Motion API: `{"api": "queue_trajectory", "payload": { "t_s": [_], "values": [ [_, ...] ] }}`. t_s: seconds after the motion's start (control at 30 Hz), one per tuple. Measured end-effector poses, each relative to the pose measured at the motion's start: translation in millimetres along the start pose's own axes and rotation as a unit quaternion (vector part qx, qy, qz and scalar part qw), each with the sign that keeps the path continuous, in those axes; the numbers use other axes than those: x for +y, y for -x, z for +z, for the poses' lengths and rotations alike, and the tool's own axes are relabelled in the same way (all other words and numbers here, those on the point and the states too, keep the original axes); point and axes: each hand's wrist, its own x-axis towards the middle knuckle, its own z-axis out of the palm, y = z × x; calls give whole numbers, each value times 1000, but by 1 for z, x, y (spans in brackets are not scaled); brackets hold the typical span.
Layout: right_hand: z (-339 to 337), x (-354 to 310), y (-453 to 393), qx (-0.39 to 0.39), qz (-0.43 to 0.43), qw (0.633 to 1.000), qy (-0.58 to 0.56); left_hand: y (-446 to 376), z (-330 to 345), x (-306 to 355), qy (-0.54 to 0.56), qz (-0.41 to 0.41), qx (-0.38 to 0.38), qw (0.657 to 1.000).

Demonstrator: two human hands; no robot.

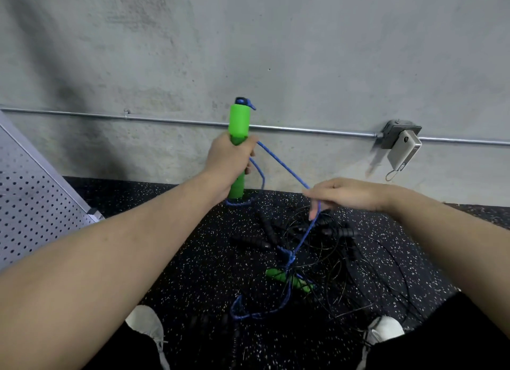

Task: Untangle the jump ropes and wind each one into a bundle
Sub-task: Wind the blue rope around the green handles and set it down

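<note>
My left hand (226, 162) grips a green jump-rope handle (238, 124) upright in front of the wall. A blue rope (284, 167) runs from that hand down to my right hand (345, 194), whose fingers pinch it. Below my right hand the blue rope drops to a knot (289, 256) and crosses the second green handle (289, 280) lying on the floor. Black-handled ropes (269, 231) with thin black cords (358, 273) lie tangled around it.
The floor is black speckled rubber (193, 259). A concrete wall with a metal conduit (317, 131) and a junction box (400, 138) stands close behind. A perforated grey metal panel (33, 198) leans at the left. My white shoes (146, 324) flank the tangle.
</note>
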Motion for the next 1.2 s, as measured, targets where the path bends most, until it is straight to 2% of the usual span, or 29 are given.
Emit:
{"api": "queue_trajectory", "payload": {
  "t_s": [0.07,0.13,0.2,0.27,0.43,0.5,0.6,0.7,0.77,0.9,1.07,1.13,1.2],
  "values": [
    [2,9,2,-48,28,998,-35,-3,-5,-2,39,-13,56,998],
    [5,14,1,-58,51,994,-74,-4,-9,-5,63,-34,88,994],
    [5,15,0,-31,34,997,-64,-6,-14,-9,62,-48,104,991],
    [3,9,2,22,7,1000,-14,-10,-21,-16,9,-52,97,994],
    [-3,-5,5,151,-47,987,2,-6,-31,-26,-70,-118,-29,990],
    [-5,-10,6,184,-78,980,-14,2,-24,-23,-84,-98,-80,988],
    [-2,-21,8,180,-106,978,-9,13,-6,-14,-90,-47,-172,980],
    [2,-30,6,175,-119,977,-5,26,12,-6,-43,-57,-288,955],
    [3,-33,4,172,-116,978,-14,31,21,-5,-52,-40,-319,945],
    [2,-29,-2,172,-95,976,-93,24,24,-9,-71,-10,-258,963],
    [2,-18,1,143,-78,983,-83,21,16,-9,-130,21,-222,966],
    [1,-15,2,113,-70,986,-104,19,16,-5,-91,30,-163,982],
    [0,-11,4,72,-54,994,-64,14,13,-1,-55,40,-87,994]
  ]
}}
